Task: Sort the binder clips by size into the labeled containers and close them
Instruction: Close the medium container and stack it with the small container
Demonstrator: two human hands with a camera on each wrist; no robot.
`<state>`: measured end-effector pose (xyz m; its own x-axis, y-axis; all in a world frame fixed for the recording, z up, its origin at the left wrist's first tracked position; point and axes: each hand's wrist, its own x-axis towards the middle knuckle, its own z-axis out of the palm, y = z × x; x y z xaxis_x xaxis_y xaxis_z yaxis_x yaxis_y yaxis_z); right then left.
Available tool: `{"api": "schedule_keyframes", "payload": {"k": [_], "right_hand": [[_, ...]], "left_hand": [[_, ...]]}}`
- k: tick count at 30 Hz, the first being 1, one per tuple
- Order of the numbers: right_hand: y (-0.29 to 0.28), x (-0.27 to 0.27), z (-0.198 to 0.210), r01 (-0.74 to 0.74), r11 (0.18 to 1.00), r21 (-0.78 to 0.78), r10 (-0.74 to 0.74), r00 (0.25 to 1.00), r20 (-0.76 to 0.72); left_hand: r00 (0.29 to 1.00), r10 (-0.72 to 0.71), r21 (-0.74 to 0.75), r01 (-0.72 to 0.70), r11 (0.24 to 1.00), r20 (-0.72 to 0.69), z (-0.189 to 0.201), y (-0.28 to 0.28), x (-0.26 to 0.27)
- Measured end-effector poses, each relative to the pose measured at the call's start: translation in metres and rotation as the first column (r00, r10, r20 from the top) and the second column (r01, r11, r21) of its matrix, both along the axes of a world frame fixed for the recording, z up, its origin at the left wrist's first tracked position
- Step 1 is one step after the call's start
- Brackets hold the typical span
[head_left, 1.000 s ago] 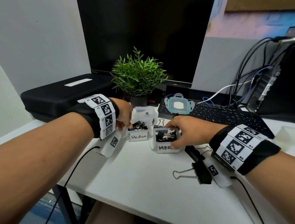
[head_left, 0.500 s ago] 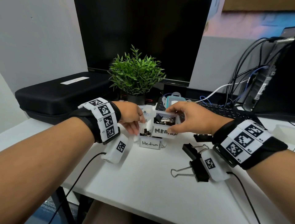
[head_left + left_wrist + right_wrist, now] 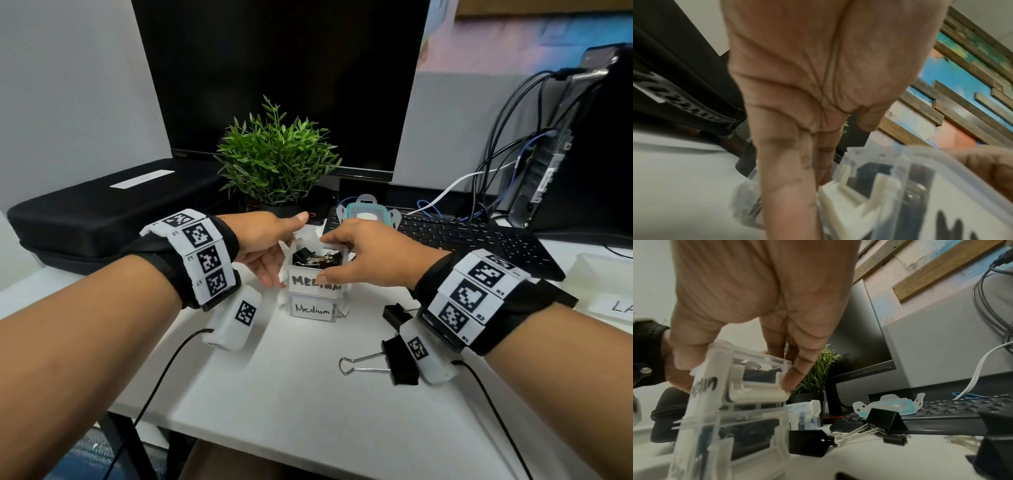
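Right hand grips a clear lidless container from above, thumb on its near labelled face and fingertips pressed on the white side latch; black binder clips show inside, and it sits stacked directly on a second clear container, also holding dark clips. Just right of the stack, large black binder clips lie on the white desk with wire handles crossing. Behind them are a blue-rimmed lid, keyboard, potted plant and dark monitor.

Right hand pinching, left hand flat.
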<state>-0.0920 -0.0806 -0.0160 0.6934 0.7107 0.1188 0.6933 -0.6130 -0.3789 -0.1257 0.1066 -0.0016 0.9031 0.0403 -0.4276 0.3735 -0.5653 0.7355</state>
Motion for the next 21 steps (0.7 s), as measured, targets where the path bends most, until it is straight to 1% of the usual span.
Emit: {"api": "schedule_keyframes", "payload": {"k": [3, 5, 9, 13, 14, 15, 16, 17, 18, 19, 21], "right_hand": [[0.001, 0.0, -0.002, 0.008, 1.0, -0.003, -0.008, 1.0, -0.011], [0.002, 0.0, -0.002, 0.016, 1.0, -0.008, -0.016, 1.0, -0.024], [0.0, 0.0, -0.002, 0.042, 0.999, -0.003, -0.042, 0.998, -0.053], [0.0, -0.003, -0.001, 0.072, 0.997, 0.003, -0.072, 0.993, -0.093], [0.001, -0.003, -0.001, 0.08, 0.997, 0.008, -0.079, 0.992, -0.096], [0.002, -0.003, -0.001, 0.084, 0.996, 0.008, -0.083, 0.992, -0.09], [0.002, -0.003, -0.002, 0.091, 0.996, 0.003, -0.091, 0.993, -0.079], [0.005, -0.003, -0.002, 0.087, 0.996, -0.003, -0.087, 0.994, -0.071], [0.003, -0.003, -0.001, 0.088, 0.996, -0.007, -0.089, 0.994, -0.069], [0.001, -0.003, -0.001, 0.086, 0.996, -0.014, -0.086, 0.993, -0.076], [-0.008, -0.002, 0.001, 0.075, 0.997, -0.02, -0.076, 0.992, -0.096]], "left_hand": [[0.997, -0.08, 0.084, 0.08, 0.993, -0.013, 0.003, -0.008, -0.004], [0.994, -0.105, 0.141, 0.106, 0.984, -0.016, 0.004, -0.013, -0.005], [0.994, -0.108, 0.192, 0.106, 0.976, -0.001, 0.003, -0.016, 0.001], [0.997, -0.079, 0.213, 0.073, 0.974, 0.017, 0.001, -0.014, 0.004], [0.996, -0.084, 0.247, 0.075, 0.966, 0.028, 0.0, -0.014, 0.005], [0.993, -0.111, 0.332, 0.091, 0.939, 0.043, 0.001, -0.013, 0.006], [0.983, -0.171, 0.457, 0.122, 0.881, 0.068, 0.002, -0.015, 0.008], [0.968, -0.231, 0.58, 0.132, 0.804, 0.099, 0.005, -0.014, 0.008], [0.944, -0.298, 0.665, 0.131, 0.735, 0.143, 0.008, -0.019, 0.01], [0.917, -0.347, 0.701, 0.117, 0.704, 0.196, 0.011, -0.027, 0.01], [0.877, -0.392, 0.693, 0.1, 0.714, 0.278, 0.018, -0.042, 0.009]]}}
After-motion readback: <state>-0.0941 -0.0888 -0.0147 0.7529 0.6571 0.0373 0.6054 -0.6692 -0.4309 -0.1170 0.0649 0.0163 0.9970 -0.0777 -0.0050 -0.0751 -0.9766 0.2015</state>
